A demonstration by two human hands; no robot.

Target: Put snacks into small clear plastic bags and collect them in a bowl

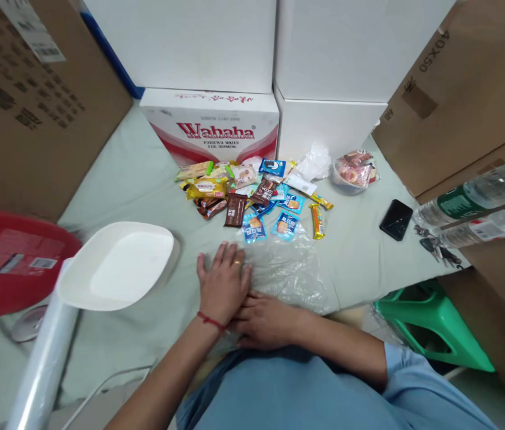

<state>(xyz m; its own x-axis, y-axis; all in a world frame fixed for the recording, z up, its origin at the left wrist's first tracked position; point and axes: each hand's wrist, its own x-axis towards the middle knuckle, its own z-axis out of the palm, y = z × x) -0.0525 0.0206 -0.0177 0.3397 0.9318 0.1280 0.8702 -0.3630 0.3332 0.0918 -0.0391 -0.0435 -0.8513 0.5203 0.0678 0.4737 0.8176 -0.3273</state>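
Note:
My left hand (222, 285) lies flat with its fingers spread, on the left end of a clear plastic bag (290, 269). A red cord circles that wrist. My right hand (265, 321) rests flat beside it at the bag's near edge, its fingertips against the left hand's heel. Neither hand holds anything. Just beyond the fingers is a heap of wrapped snacks: blue packets (285, 226), a brown cocoa packet (236, 210), a yellow packet (206, 188) and a small yellow-wrapped bar (317, 221).
A white tray (162, 239) stands left, near a plastic roll (46, 352) and a red basin (14, 263). A Wahaha carton (216, 128) is behind the snacks. At right are a bowl of packets (354, 173), black phone (396, 220), keys (440, 249), bottles (467, 200) and green stool (440, 328).

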